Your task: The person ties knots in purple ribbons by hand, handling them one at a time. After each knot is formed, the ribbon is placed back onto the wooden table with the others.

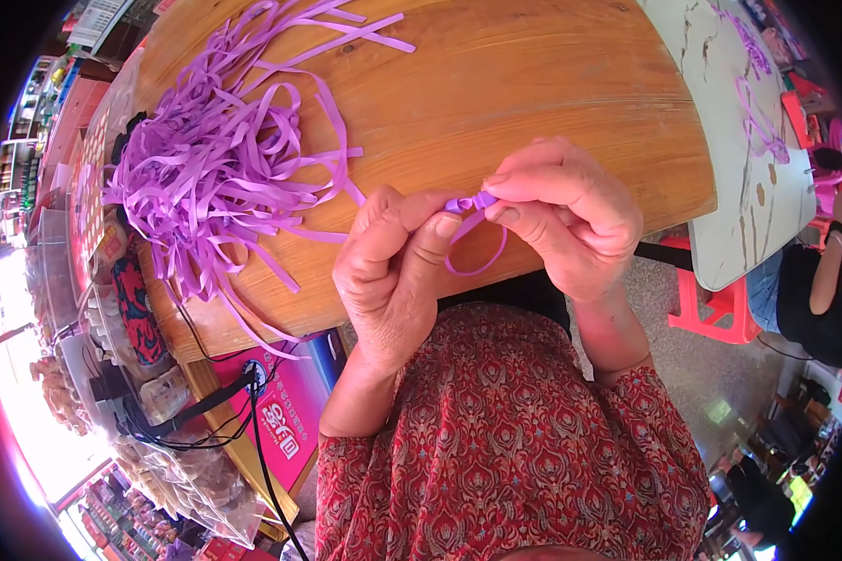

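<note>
Close together over the near edge of the wooden table (533, 93), both my hands pinch one purple ribbon (478, 271). Thumb and fingertips of my left hand (388, 266) are closed on its left end, where a short folded or knotted stretch shows. My right hand (571, 210) grips the same stretch just to the right, also between thumb and fingers. Below the fingers the ribbon hangs in a small loop. To the left of my hands lies a big tangled heap of purple ribbons (225, 159), some strands trailing toward my left wrist.
A white marbled table (720, 187) with more purple ribbon pieces (762, 122) stands at the right. Near it are a red plastic stool (711, 313) and a seated person (809, 290). Black cables (253, 411), a pink bag (281, 411) and plastic-wrapped goods (196, 477) crowd the lower left.
</note>
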A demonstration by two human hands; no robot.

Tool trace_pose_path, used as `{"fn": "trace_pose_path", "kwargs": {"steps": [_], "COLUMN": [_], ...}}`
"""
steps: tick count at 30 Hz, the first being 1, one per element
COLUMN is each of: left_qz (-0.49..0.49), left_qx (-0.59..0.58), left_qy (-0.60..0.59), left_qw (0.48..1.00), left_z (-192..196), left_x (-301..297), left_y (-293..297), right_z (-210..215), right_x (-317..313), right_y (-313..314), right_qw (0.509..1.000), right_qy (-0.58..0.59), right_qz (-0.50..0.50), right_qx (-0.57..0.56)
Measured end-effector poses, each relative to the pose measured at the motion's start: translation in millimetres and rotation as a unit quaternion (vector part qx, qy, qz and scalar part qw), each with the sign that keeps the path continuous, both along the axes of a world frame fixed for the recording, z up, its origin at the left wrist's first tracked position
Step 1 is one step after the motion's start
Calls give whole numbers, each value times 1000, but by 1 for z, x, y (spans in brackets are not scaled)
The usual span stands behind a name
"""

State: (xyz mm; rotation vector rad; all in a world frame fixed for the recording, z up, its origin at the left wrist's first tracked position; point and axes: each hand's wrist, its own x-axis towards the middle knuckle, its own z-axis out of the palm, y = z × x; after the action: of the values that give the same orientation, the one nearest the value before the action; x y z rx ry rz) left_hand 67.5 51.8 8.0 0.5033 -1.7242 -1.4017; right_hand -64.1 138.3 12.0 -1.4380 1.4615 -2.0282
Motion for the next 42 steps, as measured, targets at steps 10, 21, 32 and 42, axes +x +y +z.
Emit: {"fn": "trace_pose_path", "kwargs": {"steps": [10, 21, 32, 42], "left_qz": [-6, -23, -18, -67], "left_qx": [2, 60, -115, -69], "left_qy": [-3, 31, -40, 1], "left_qw": [1000, 997, 992, 995], "left_z": [-1, -4, 3, -4], "left_x": [-2, -5, -1, 0], "left_y": [-1, 2, 0, 5], "right_z": [-1, -2, 6, 12], "right_x": [-4, -2, -5, -12], "right_y": [-3, -4, 8, 17], "right_qw": [998, 994, 983, 986], "right_qy": [46, 95, 174, 166], "right_qz": [-28, -42, -49, 3], "right_qx": [28, 15, 5, 34]}}
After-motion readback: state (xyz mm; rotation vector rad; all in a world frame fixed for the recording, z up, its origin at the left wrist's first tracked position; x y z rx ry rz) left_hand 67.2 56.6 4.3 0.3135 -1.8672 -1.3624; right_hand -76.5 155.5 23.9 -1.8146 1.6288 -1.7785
